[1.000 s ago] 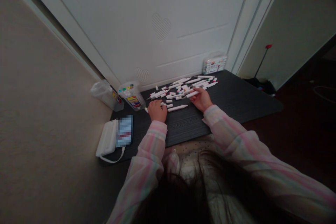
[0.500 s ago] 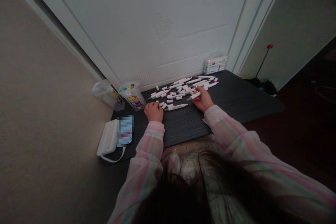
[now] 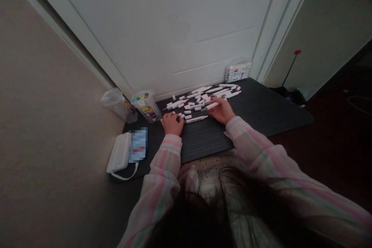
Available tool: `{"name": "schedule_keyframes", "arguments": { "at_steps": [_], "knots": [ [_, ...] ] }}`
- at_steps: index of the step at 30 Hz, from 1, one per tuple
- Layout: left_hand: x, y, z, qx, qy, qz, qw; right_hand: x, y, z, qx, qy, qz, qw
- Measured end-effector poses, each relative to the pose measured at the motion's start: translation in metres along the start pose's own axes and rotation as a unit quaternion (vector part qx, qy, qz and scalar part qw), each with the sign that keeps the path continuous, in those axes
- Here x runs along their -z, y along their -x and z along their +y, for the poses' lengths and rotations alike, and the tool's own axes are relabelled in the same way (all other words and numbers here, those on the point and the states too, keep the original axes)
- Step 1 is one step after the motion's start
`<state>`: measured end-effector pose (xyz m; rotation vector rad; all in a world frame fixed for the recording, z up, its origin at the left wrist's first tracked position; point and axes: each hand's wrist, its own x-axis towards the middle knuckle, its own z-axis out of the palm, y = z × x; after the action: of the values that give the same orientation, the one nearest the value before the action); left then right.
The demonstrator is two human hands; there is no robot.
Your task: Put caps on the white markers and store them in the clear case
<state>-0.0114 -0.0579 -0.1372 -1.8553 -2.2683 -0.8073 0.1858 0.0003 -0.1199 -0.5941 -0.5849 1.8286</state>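
Note:
My right hand (image 3: 223, 112) grips a white marker (image 3: 212, 106), its grey uncapped-looking tip pointing left. On the left, the fingers of my left hand (image 3: 173, 124) are curled around a small dark-ended piece (image 3: 178, 119) that looks like a marker cap, mostly hidden by them. Just right of that hand lie several loose white caps (image 3: 188, 117) and one white marker (image 3: 197, 119). Beyond both hands, many white markers (image 3: 200, 90) and caps with coloured ends are scattered across the dark tabletop (image 3: 203, 139).
At the left stand a clear case (image 3: 147, 105) with several markers in it and another clear container (image 3: 119, 104). A white power bank (image 3: 118, 153) lies beside a phone (image 3: 138, 145) with a cable. A filled marker case (image 3: 238, 72) leans on the white door (image 3: 139, 19).
My right hand has shifted slightly left with the marker. My left hand has moved a little right, and the dark end between its fingers shows more.

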Motion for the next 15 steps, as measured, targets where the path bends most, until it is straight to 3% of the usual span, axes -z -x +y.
{"name": "schedule_keyframes", "arguments": {
  "at_steps": [6, 15],
  "knots": [
    [-0.001, 0.0, -0.002, 0.006, -0.001, 0.001, 1.0, -0.006, 0.006, 0.003, -0.055, 0.004, -0.07, 0.996],
    [-0.001, -0.001, -0.002, 0.023, -0.006, -0.007, 1.0, 0.004, -0.005, 0.001, 0.004, -0.039, -0.005, 0.999]
  ]
}}
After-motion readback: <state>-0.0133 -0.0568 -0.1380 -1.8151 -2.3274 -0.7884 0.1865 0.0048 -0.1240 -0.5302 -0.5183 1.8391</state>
